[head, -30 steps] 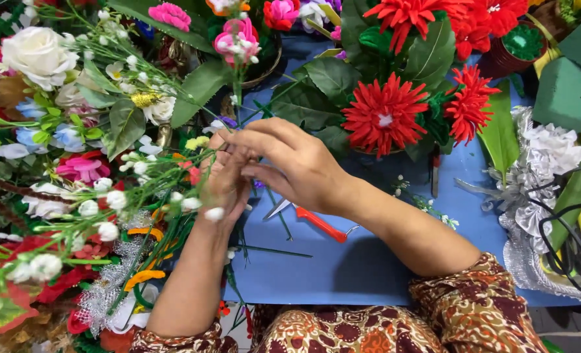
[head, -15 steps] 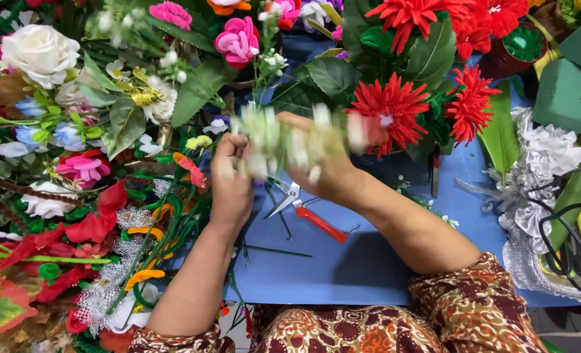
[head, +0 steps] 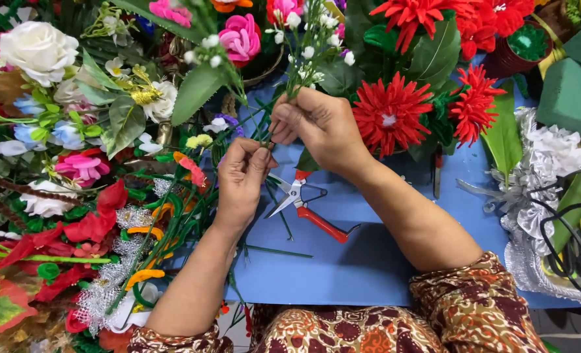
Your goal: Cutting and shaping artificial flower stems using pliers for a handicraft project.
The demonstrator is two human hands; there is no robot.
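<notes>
My right hand point(head: 323, 131) holds an upright sprig of small white buds point(head: 307, 46) by its green stem, pinched between thumb and fingers. My left hand point(head: 241, 176) is closed just below and to the left, its fingertips pinching the lower end of the same stem. Both hands hover over a blue table surface point(head: 356, 261). Red-handled snips point(head: 303, 206) lie open on the blue surface directly under my hands.
Artificial flowers crowd the left and back: a white rose point(head: 39, 46), pink blooms point(head: 241, 36), red dahlia-like flowers point(head: 392, 114). Green foam blocks point(head: 571, 95) and silver ribbon point(head: 545, 157) sit at right, with black cable point(head: 575, 258). Cut green stems litter the blue surface.
The white-bud sprig was lifted from the flower pile at left, swung across, and now stands upright. My right hand rose toward the back; my left hand shifted right under it.
</notes>
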